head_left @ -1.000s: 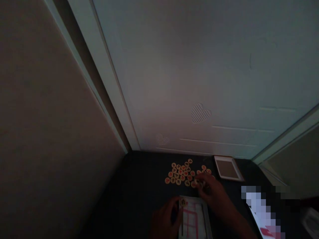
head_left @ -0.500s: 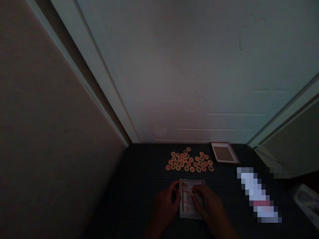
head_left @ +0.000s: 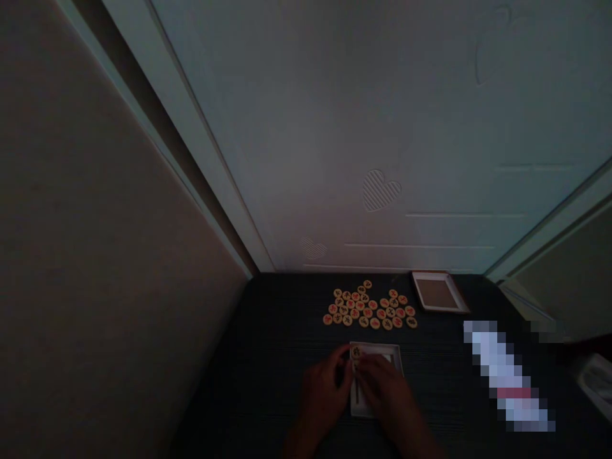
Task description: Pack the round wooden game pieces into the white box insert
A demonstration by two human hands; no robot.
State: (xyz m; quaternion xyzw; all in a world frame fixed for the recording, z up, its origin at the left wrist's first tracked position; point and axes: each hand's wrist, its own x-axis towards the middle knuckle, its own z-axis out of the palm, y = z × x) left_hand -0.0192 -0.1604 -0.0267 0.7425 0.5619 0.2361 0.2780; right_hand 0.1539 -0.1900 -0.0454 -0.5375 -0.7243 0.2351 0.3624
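Observation:
In the head view, a shallow white box (head_left: 400,366) lies on the dark table in front of me. A round wooden Chinese chess piece (head_left: 356,351) with a dark character sits in its far left corner. My left hand (head_left: 327,381) is closed at the box's left wall, index finger by that corner and thumb below it. My right hand (head_left: 382,382) reaches over the box, fingertips pinched on another chess piece right beside the first; its fingers cover most of that piece. A thin dark strip (head_left: 357,392) runs along the inside left of the box.
Several chess pieces (head_left: 368,313) with red or dark characters lie face up beyond the box. A box lid (head_left: 437,293), brown inside with a pale rim, rests at the back right. A pixelated pale object (head_left: 507,376) lies on the right. A white panel (head_left: 310,127) rises behind the table (head_left: 268,357).
My right hand has moved left across the box, bringing its chess piece up to the one in the corner. The left hand stays at the box's left side. The view has shifted slightly.

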